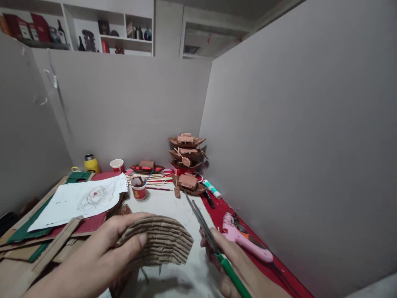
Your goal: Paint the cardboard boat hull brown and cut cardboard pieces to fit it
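Grey partitions point(297, 124) on three sides, white open shelves point(126, 39) beyond the far one, dim light

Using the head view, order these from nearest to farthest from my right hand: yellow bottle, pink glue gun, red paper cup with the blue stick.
From the right hand, holding scissors:
1. Pink glue gun, just to its right.
2. Red paper cup, ahead, to the left.
3. Yellow bottle, far left, at the back.
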`<control>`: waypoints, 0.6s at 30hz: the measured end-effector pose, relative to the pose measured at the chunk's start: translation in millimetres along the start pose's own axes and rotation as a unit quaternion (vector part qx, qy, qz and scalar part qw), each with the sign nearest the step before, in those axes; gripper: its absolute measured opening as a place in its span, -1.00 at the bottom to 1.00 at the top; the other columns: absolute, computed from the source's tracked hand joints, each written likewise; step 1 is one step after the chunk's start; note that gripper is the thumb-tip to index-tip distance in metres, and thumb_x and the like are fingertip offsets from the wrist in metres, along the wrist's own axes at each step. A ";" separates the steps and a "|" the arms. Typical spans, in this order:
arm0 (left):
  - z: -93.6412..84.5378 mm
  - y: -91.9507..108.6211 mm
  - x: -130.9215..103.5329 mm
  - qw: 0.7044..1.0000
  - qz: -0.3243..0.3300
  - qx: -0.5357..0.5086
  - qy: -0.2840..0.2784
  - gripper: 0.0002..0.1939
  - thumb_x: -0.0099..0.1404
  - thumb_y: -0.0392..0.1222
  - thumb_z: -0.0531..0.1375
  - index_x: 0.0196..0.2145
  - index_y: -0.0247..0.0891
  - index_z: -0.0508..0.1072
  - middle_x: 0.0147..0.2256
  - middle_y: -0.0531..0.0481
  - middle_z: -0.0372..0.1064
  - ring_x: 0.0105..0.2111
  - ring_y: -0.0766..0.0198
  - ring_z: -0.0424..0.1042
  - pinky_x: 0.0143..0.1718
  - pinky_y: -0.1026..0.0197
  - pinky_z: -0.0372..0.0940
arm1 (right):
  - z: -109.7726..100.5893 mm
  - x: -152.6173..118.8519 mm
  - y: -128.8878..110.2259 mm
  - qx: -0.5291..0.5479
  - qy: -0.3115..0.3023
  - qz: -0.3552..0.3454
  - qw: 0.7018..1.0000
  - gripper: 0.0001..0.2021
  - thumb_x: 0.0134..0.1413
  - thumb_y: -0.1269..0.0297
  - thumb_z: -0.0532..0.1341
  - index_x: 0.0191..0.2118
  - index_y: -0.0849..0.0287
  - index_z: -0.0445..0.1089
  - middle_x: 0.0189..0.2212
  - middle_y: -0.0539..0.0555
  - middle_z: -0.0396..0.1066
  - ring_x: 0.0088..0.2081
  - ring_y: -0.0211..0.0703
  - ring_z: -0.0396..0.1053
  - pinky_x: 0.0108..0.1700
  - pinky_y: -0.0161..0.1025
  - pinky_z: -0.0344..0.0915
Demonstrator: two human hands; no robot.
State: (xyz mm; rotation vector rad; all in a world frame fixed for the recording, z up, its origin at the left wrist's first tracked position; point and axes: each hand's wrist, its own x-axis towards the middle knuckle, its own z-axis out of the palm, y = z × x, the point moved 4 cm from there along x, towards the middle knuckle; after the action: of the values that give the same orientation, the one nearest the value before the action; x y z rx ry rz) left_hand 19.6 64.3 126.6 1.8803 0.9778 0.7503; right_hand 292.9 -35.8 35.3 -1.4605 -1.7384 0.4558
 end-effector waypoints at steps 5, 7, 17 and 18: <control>-13.8 -1.5 -3.2 0.997 0.020 0.067 -0.021 -0.62 0.21 -0.04 0.28 0.00 -0.02 0.56 -0.02 -0.07 0.52 0.00 -0.02 0.47 0.01 0.15 0.38 | -0.6 12.3 -25.8 -0.079 -0.048 -0.010 0.996 -0.63 -0.11 -0.01 0.31 -0.19 0.09 0.39 -0.45 0.03 0.43 -0.43 -0.06 0.35 -0.31 -0.24 0.29; -15.7 -1.8 -4.4 0.995 0.033 0.093 -0.012 -0.63 0.19 -0.03 0.29 -0.02 0.01 0.57 -0.04 -0.06 0.54 -0.02 -0.01 0.48 -0.01 0.16 0.39 | 0.5 17.9 -35.4 -0.105 -0.061 -0.001 0.993 -0.67 -0.17 0.06 0.35 -0.28 0.10 0.35 -0.50 -0.01 0.39 -0.46 -0.09 0.32 -0.37 -0.26 0.24; -7.3 17.0 -1.3 0.987 0.098 0.067 -0.105 -0.64 0.30 -0.20 0.19 0.04 0.03 0.53 -0.05 -0.03 0.56 -0.08 -0.02 0.53 -0.04 0.12 0.42 | 2.1 19.4 -40.1 -0.121 -0.072 -0.001 0.990 -0.64 -0.22 0.03 0.41 -0.38 0.10 0.31 -0.49 -0.06 0.38 -0.50 -0.20 0.25 -0.45 -0.33 0.10; -8.2 17.5 -0.9 0.987 0.103 0.074 -0.100 -0.65 0.30 -0.21 0.20 0.02 0.03 0.54 -0.05 -0.01 0.56 -0.07 -0.01 0.53 -0.03 0.14 0.41 | 2.9 19.0 -39.2 -0.123 -0.073 -0.004 0.990 -0.64 -0.20 0.01 0.40 -0.40 0.10 0.30 -0.50 -0.06 0.37 -0.50 -0.21 0.23 -0.45 -0.33 0.09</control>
State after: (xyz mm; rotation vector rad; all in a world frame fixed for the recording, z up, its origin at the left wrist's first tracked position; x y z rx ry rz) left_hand 18.4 61.3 145.7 2.1641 0.7375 0.6058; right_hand 265.0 -27.9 68.0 -1.6248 -1.9720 0.3597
